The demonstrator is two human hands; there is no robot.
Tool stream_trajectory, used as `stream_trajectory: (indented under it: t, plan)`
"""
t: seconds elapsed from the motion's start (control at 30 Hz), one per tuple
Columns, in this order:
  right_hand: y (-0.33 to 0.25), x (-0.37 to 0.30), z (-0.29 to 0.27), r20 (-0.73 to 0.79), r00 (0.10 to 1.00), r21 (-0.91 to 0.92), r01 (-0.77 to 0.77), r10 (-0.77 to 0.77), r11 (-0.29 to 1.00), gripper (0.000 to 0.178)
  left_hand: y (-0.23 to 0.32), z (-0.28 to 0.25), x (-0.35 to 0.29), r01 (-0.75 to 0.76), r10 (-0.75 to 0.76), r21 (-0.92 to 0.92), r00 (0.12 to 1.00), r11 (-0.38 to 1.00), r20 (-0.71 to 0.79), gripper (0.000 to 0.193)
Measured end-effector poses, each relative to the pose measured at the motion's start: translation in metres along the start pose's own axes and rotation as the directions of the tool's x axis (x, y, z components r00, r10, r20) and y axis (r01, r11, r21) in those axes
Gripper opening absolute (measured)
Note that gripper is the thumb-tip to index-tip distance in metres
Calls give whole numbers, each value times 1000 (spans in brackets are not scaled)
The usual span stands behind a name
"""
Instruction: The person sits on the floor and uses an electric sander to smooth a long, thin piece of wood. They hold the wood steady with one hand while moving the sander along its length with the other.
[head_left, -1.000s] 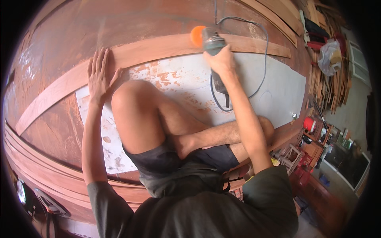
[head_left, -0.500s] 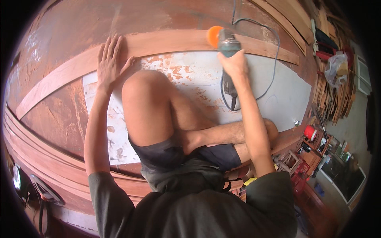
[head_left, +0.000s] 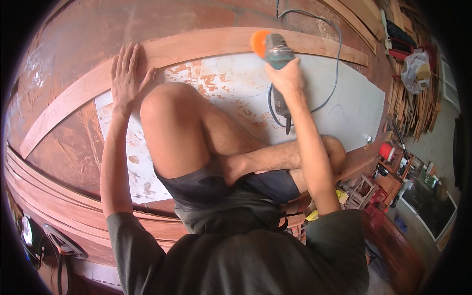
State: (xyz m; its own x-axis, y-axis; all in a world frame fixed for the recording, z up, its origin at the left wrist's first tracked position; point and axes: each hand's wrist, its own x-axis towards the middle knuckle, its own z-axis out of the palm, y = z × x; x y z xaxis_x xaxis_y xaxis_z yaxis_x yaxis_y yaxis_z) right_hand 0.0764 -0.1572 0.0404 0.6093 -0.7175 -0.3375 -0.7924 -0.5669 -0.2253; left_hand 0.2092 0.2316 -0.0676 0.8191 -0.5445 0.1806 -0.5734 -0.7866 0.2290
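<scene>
A long, flat wooden board (head_left: pixel 196 46) lies across in front of me, looking curved in this wide view. My left hand (head_left: pixel 126 78) rests flat on its left part, fingers stretched out and thumb apart. Toward the right, my right hand (head_left: pixel 286 78) is wrapped round an angle grinder (head_left: pixel 281 55) with a green and dark body. Its orange disc (head_left: pixel 259 43) is at the board's face; whether it presses on the wood I cannot tell. A dark cord (head_left: pixel 338 59) loops from the grinder's rear end and runs off past the board.
Under my folded legs lies a white sheet (head_left: pixel 339 115) smeared with reddish dust. Long planks (head_left: pixel 54 196) are stacked at the left and behind me. Wood strips (head_left: pixel 418 110) pile up at the far right, near a plastic bag (head_left: pixel 415 73) and a glass-fronted panel (head_left: pixel 428 211).
The grinder and my right hand have shifted slightly left and away along the board. My left hand stays flat on the wood. The whole view has tilted a little.
</scene>
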Motion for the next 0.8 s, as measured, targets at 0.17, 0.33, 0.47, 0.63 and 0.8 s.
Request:
stream_trajectory:
  t: [0.17, 0.33, 0.47, 0.63, 0.8]
  plan:
    - [-7, -4, 12, 15, 997, 15, -74, 74, 997, 89, -1, -1, 1, -9, 9, -21, 1000, 1000, 9, 81]
    - [-42, -41, 35, 53, 996, 69, 70, -74, 995, 83, -5, 10, 0, -34, 34, 36, 999, 999, -14, 81]
    - [-27, -25, 23, 81, 994, 65, 66, -71, 996, 83, -11, 10, -2, -42, 43, 65, 999, 997, -4, 81]
    - [40, 37, -16, -48, 988, 49, -144, 146, 988, 92, -4, 6, 2, -38, 39, 43, 999, 998, -23, 79]
    - [63, 61, -14, -153, 968, 89, -185, 197, 979, 94, -3, 6, 2, -60, 61, 15, 997, 998, -39, 78]
